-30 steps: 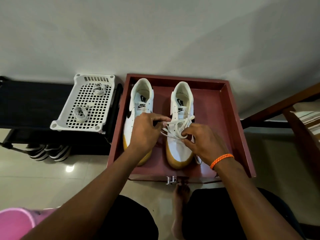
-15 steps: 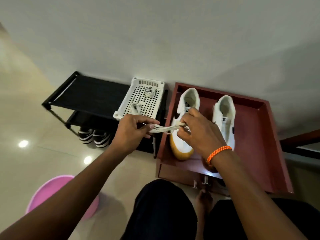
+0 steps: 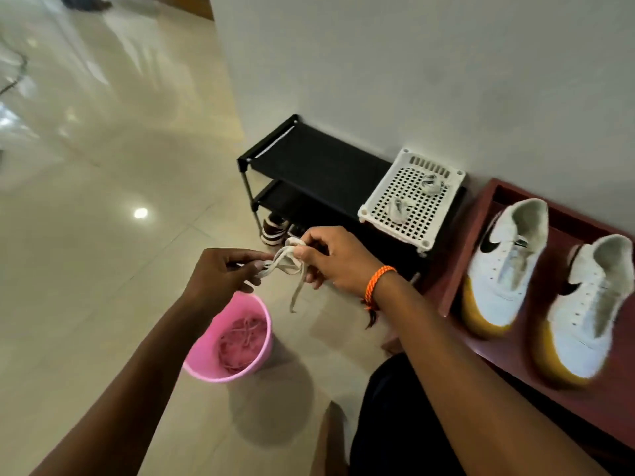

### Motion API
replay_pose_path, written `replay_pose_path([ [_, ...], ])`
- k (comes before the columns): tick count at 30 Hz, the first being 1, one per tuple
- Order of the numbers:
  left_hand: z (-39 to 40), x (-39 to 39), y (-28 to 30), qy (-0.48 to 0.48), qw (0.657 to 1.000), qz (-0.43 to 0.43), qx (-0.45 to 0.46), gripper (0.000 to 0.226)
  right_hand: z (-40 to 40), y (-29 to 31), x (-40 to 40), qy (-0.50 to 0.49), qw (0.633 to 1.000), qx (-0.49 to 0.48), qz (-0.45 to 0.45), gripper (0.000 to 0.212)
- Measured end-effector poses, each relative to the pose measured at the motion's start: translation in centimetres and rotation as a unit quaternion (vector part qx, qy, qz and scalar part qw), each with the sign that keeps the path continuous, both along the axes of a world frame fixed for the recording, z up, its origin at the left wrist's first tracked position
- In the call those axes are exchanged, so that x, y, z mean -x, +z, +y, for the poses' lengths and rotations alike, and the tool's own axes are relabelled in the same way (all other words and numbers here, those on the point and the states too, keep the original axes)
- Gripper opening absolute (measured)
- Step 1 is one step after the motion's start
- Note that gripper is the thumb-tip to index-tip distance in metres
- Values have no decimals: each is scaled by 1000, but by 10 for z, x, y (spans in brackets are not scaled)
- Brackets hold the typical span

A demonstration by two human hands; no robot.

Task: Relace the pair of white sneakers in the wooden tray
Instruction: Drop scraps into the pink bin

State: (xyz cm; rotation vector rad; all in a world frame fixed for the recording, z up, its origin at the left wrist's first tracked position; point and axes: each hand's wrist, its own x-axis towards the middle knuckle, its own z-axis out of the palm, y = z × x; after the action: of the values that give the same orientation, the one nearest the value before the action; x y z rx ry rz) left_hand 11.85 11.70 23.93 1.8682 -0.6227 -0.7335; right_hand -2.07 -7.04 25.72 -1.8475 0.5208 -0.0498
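Both hands hold a removed white lace (image 3: 287,266) in the air above the floor, over toward the pink bucket (image 3: 231,341). Left hand (image 3: 220,276) pinches one end of the bunch, right hand (image 3: 338,261) has its fingers curled round the other, with a loose tail dangling down. Lace looks soft, light, floppy and tangle-prone; best taken near the tip for threading. The two white sneakers (image 3: 501,266) sit side by side in the wooden tray (image 3: 457,262), both apparently unlaced. Spare rolled laces (image 3: 398,208) lie in the white basket (image 3: 412,197) on the black rack (image 3: 309,166).
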Motion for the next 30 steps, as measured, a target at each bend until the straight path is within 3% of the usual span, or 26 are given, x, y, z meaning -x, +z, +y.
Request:
replay_pose_path([
  [8, 55, -6, -86, 193, 976, 17, -102, 21, 77, -92, -65, 18, 995, -40, 94, 10],
  [11, 67, 2, -113, 245, 946, -27, -212, 21, 92, -128, -65, 61, 980, -3, 189, 30],
  [15, 77, 10, -144, 301, 913, 18, -275, 34, 101, -158, -53, 74, 962, -29, 263, 40],
  [20, 57, 29, -143, 303, 930, 37, -204, 28, 98, -166, -41, 7, 974, -42, 224, 23],
  [30, -23, 41, -101, 269, 959, 34, -86, 27, 49, -114, -41, -118, 987, -78, 79, 23],
])
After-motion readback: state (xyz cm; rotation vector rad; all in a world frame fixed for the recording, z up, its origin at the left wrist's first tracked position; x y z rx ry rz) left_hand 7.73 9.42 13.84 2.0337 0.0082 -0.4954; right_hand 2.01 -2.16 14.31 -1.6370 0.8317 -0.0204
